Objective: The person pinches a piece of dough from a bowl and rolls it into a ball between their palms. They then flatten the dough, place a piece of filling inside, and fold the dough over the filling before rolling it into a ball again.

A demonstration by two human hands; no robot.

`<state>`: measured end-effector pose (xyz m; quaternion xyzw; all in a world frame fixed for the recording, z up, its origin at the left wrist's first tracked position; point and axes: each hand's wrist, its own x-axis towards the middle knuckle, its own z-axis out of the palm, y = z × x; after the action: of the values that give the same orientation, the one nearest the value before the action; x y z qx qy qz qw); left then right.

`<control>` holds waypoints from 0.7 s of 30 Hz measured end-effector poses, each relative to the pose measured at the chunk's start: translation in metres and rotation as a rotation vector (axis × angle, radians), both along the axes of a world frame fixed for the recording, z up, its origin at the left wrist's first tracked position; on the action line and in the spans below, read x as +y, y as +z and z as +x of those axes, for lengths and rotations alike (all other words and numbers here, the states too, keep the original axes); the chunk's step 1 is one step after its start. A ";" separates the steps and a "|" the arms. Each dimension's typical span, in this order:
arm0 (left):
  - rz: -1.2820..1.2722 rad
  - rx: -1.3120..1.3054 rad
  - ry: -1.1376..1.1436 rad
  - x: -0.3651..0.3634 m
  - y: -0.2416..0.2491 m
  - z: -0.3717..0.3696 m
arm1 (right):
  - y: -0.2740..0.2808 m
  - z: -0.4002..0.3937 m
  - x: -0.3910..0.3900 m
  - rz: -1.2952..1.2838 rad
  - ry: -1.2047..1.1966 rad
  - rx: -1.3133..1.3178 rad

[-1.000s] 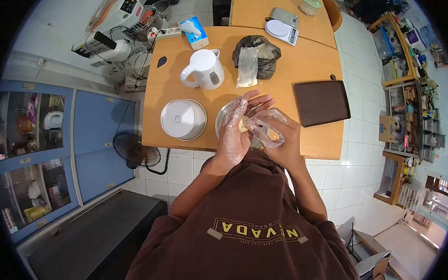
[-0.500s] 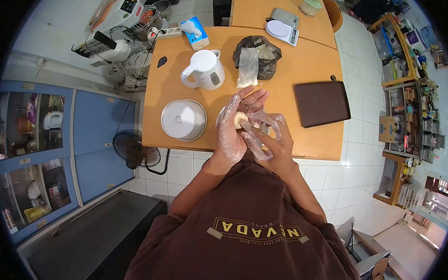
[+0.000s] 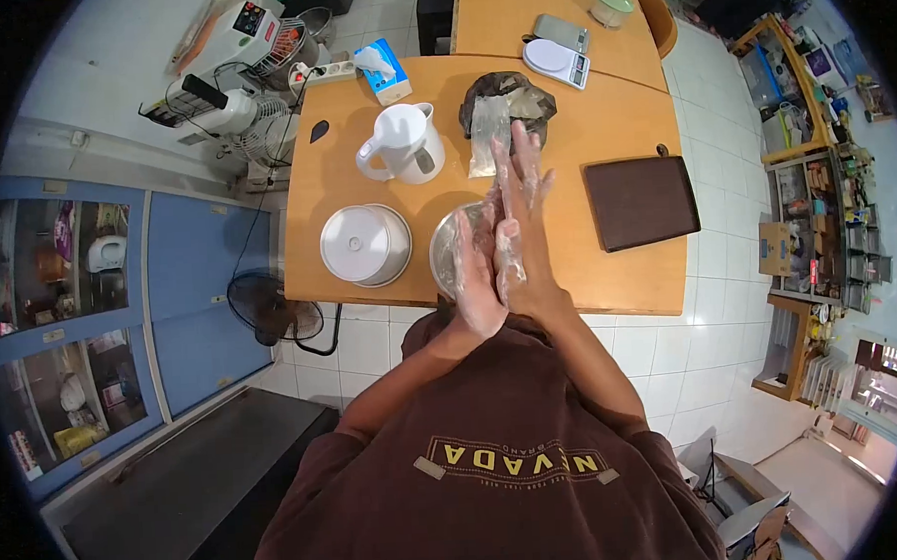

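My left hand [image 3: 476,279] and my right hand [image 3: 529,238] are pressed palm to palm, both coated in white flour, with the fingers stretched out away from me. The small pale dough ball seen in the left palm earlier is hidden between them. Under the hands, a round metal bowl [image 3: 442,258] shows mostly along its left side. Past the fingertips, a clear plastic bag [image 3: 488,138] with white powder leans against a black plastic bag [image 3: 505,85].
On the wooden table [image 3: 609,283] stand a white lidded container [image 3: 365,246], a white electric kettle [image 3: 403,147], a tissue box [image 3: 387,74], and a dark baking tray [image 3: 642,203] at the right. A kitchen scale [image 3: 557,61] sits farther back. A black fan [image 3: 269,306] is left of the table.
The right hand's fingers have straightened and its palm has come against the left palm. The dough ball has gone out of sight between the hands, and more of the bowl shows.
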<state>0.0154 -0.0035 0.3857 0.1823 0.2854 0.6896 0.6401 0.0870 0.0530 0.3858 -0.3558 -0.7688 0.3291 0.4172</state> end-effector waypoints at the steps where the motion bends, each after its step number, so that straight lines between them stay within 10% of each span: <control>1: 0.093 0.010 -0.046 -0.001 0.004 -0.002 | 0.000 -0.002 -0.001 -0.075 0.054 0.069; 10: 0.416 0.772 0.228 0.022 0.007 -0.012 | 0.021 -0.011 -0.022 -0.197 0.238 0.453; 21: 0.486 0.785 0.157 0.014 0.026 -0.008 | 0.021 -0.002 -0.012 -0.295 0.247 0.511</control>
<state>0.0078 0.0102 0.4114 0.5517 0.3492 0.6618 0.3683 0.0853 0.0407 0.4063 -0.2220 -0.6207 0.5638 0.4975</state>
